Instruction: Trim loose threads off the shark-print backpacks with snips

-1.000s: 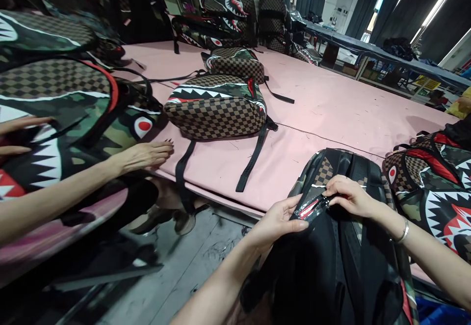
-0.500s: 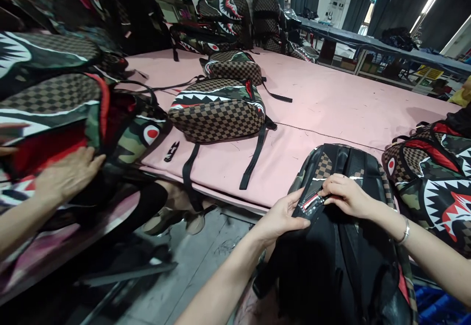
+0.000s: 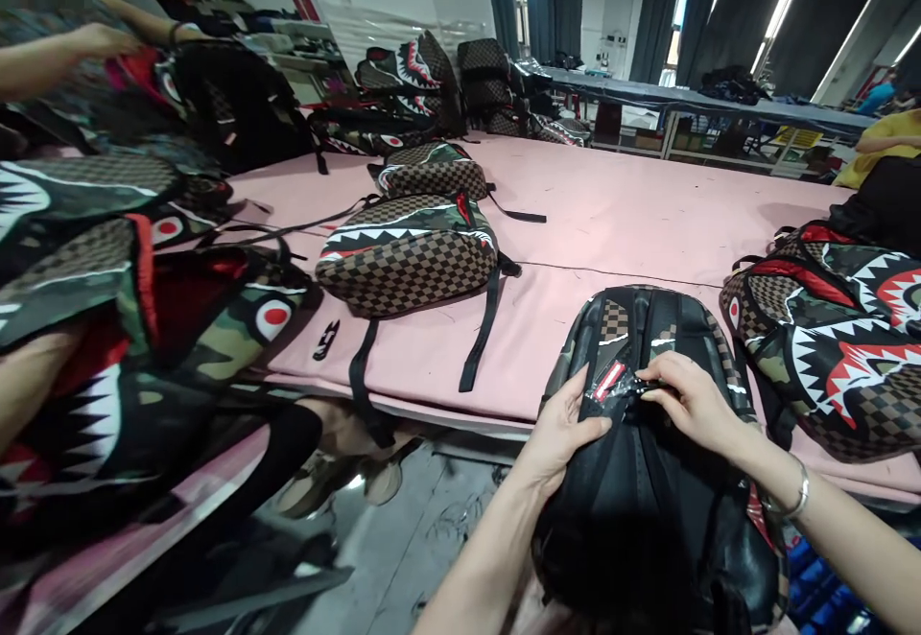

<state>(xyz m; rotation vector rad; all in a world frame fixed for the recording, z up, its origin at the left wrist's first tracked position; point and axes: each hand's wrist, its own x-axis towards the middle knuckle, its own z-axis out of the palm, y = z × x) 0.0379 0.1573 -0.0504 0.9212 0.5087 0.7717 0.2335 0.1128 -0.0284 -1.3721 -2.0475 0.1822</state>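
A black-backed backpack [image 3: 648,520] with brown check and camouflage sides stands upright before me at the table's front edge, its padded back facing me. My left hand [image 3: 565,429] is closed round one of its shoulder straps, thumb toward the middle. Between my hands, a red and white label [image 3: 610,381] under shiny clear plastic lies against the strap. My right hand [image 3: 687,400] pinches a small dark, shiny bit beside the label; the fingers hide most of it. A bracelet circles my right wrist.
Two check backpacks [image 3: 410,266] lie on the pink table [image 3: 597,194], straps hanging over its edge. Shark-mouth backpacks [image 3: 856,357] sit at right. At left, a co-worker's arm [image 3: 33,366] reaches over an open backpack [image 3: 237,318]. More bags are stacked behind.
My view has shifted, so the table sits lower and further left. My right hand has drawn slightly away from the label, which shows more fully. The co-worker's near hand has gone out of sight.
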